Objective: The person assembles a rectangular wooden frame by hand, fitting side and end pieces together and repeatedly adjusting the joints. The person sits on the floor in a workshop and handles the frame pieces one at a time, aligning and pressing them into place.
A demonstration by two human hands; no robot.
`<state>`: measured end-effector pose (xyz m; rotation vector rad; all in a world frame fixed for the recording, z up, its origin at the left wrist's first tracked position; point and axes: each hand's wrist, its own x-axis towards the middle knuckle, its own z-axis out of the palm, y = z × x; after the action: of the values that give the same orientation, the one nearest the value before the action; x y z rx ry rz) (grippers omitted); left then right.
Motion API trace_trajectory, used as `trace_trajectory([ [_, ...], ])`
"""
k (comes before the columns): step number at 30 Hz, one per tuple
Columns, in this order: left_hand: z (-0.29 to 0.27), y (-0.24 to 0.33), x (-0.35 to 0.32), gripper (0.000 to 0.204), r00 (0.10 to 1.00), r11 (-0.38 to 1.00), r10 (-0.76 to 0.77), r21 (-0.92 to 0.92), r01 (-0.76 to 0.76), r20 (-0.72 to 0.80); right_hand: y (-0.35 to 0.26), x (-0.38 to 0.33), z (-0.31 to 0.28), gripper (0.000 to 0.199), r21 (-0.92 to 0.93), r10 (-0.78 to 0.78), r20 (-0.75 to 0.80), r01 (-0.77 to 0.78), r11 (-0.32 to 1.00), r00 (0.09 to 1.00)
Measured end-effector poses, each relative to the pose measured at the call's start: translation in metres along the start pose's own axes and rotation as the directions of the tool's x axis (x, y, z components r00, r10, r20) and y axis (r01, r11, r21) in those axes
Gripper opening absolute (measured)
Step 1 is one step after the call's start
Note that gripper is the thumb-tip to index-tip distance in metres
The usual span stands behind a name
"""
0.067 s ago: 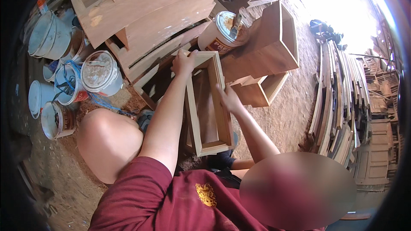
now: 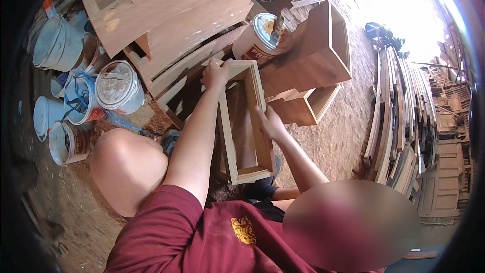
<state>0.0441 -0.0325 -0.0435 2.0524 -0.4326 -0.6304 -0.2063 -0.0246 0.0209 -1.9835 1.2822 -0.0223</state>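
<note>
A shallow, open wooden drawer [image 2: 228,144] is tilted in front of me, its long sides running away from my body. My left hand [image 2: 216,74] grips its far left corner, fingers curled over the rim. Lower down, my right hand [image 2: 273,124] holds the right side wall, with a finger or thumb at the rim and the other fingers partly hidden along the outside. Just beyond the right hand stand two more wooden drawers, a taller one [image 2: 298,65] and a lower one [image 2: 303,108]. Close to the drawer's far end is a paint bucket [image 2: 247,45] with a brush [image 2: 277,31] on its lid.
A large wooden cabinet [image 2: 172,15] lies across the far left. Several used buckets [image 2: 117,86] with blue string [image 2: 118,120] crowd the left side. Long planks [image 2: 391,106] are stacked at the right on the dirt floor [image 2: 328,136]. My bare knee [image 2: 129,169] is left of the drawer.
My right hand has slid slightly nearer to me along the drawer's right side. The left hand and the drawer stay almost in place.
</note>
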Motion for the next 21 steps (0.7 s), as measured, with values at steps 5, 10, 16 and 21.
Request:
trace_trajectory([
  [5, -0.001, 0.001, 0.005, 0.067, 1.0, 0.998, -0.004, 0.061, 0.004, 0.007, 0.025, -0.096, 0.011, 0.076, -0.044, 0.1, 0.004, -0.1, 0.994, 0.995],
  [10, 0.009, 0.005, -0.003, 0.067, 1.0, 0.998, -0.016, 0.058, 0.016, 0.007, 0.055, -0.131, 0.024, 0.075, 0.152, 0.083, -0.026, -0.079, 0.985, 0.996],
  [16, 0.007, -0.007, 0.004, 0.064, 0.997, 0.997, 0.08, -0.006, -0.08, 0.001, 0.049, -0.034, 0.022, 0.072, 0.262, 0.045, 0.023, -0.05, 0.964, 0.999],
  [21, -0.003, 0.002, 0.0, 0.064, 0.999, 0.998, 0.035, 0.048, -0.036, 0.026, -0.007, 0.104, 0.006, 0.085, 0.241, -0.08, -0.001, 0.078, 0.967, 0.997],
])
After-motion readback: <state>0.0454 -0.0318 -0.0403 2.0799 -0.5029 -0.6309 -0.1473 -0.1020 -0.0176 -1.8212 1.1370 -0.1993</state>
